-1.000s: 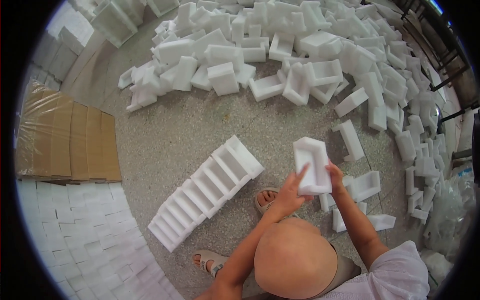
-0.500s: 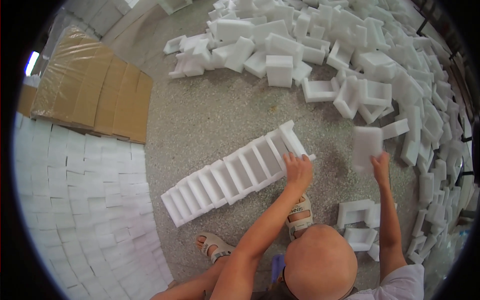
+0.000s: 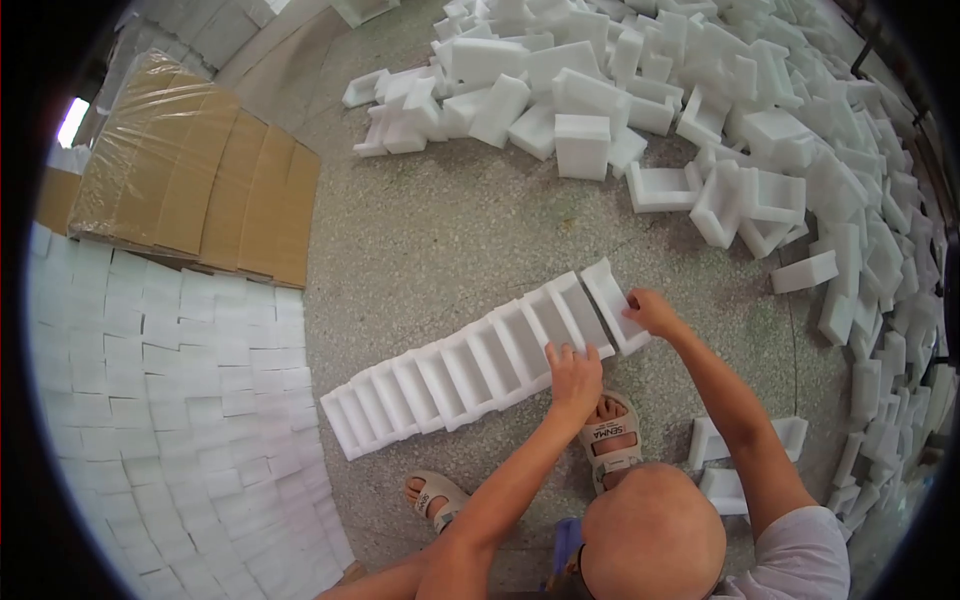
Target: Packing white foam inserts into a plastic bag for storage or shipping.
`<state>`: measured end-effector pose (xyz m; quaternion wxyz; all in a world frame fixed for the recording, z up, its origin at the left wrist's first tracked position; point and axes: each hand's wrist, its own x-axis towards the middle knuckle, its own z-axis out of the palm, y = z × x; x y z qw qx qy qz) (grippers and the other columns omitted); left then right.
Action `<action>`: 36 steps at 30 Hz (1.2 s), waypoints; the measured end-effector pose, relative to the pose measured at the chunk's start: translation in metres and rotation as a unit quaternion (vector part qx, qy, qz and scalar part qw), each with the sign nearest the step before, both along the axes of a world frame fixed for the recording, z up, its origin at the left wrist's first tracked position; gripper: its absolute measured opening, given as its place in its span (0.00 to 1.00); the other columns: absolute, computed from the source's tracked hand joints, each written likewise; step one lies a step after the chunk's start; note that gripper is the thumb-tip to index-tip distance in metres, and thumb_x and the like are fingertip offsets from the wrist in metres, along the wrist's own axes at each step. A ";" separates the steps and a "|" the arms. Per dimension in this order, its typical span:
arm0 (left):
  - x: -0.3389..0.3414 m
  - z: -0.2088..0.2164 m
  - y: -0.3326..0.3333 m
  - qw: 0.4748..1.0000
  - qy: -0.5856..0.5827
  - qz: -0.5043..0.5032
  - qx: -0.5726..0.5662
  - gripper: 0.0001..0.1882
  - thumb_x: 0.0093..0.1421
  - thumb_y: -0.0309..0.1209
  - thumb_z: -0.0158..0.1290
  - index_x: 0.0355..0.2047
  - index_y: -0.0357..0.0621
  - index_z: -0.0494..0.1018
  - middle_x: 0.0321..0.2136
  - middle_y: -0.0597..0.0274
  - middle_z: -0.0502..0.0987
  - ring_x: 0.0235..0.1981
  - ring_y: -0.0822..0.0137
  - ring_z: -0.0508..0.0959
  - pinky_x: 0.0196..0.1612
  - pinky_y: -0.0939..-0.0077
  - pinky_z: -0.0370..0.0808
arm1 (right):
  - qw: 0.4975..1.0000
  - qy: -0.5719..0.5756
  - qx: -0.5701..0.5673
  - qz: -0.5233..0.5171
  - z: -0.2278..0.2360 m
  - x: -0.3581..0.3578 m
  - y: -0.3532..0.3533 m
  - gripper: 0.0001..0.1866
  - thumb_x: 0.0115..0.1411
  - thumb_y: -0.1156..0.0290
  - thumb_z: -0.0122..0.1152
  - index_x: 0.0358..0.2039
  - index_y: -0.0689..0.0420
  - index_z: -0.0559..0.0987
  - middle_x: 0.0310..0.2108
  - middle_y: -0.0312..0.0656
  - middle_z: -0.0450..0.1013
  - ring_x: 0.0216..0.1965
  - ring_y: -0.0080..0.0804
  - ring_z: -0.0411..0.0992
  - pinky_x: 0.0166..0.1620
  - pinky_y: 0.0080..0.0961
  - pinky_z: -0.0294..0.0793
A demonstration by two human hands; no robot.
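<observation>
Foam pieces (image 3: pixel 437 385), white and matt, stand nested in a row on the speckled grey floor (image 3: pixel 450 230), just below the middle of the view. Each is a shallow tray-like shape with raised walls and a recess that looks greyer in shade; side by side, their thin walls read like the rungs of a ladder. The row slants from eight o'clock up to three o'clock, where the end piece (image 3: pixel 612 300) sits at a slight angle, a narrow dark gap dividing it from its neighbour.

At three o'clock the right hand (image 3: pixel 652 312) grips the outer wall of that end piece between thumb and fingers. The left hand (image 3: pixel 575 385), at four o'clock, lies over the near edge of the row with fingers bent; whether it grips or only steadies, I cannot tell.

Dark capital lettering is printed across the straps of the beige sandals (image 3: pixel 612 440), one at five o'clock, the other at six.

Similar pieces lie in a jumbled pile (image 3: pixel 582 145) sweeping from eleven round to nearly four o'clock, with loose pieces (image 3: pixel 725 490) at four. Flat brown cardboard (image 3: pixel 200 170), partly under shiny clear film, stands at ten o'clock; tightly stacked white blocks (image 3: pixel 180 420) fill eight o'clock.
</observation>
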<state>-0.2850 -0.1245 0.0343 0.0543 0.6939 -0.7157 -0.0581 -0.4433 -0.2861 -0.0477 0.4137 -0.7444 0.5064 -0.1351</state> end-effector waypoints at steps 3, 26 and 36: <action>0.004 0.004 0.006 1.000 0.007 -0.005 -0.010 0.17 0.46 0.26 0.50 0.38 0.34 0.71 0.22 0.49 0.75 0.39 0.51 0.71 0.55 0.45 0.52 | 0.999 0.036 -0.013 0.005 0.004 0.002 0.000 0.13 0.47 0.67 0.62 0.29 0.63 0.76 0.28 0.51 0.74 0.31 0.44 0.73 0.35 0.34 0.72; -0.065 0.065 -0.016 0.969 0.202 -0.142 0.012 0.33 0.50 0.33 0.55 0.56 0.43 0.58 0.30 0.49 0.69 0.30 0.52 0.73 0.36 0.62 0.66 | 0.963 -0.067 -0.215 -0.148 0.097 -0.089 0.111 0.14 0.44 0.83 0.59 0.34 0.61 0.73 0.33 0.43 0.67 0.27 0.33 0.66 0.31 0.26 0.67; -0.076 0.032 -0.033 0.981 0.119 -0.124 -0.089 0.14 0.49 0.31 0.54 0.35 0.39 0.70 0.23 0.53 0.72 0.30 0.54 0.73 0.40 0.60 0.64 | 0.953 -0.083 -0.285 -0.059 0.146 -0.040 -0.059 0.17 0.45 0.81 0.48 0.38 0.61 0.75 0.34 0.46 0.72 0.38 0.41 0.70 0.44 0.31 0.69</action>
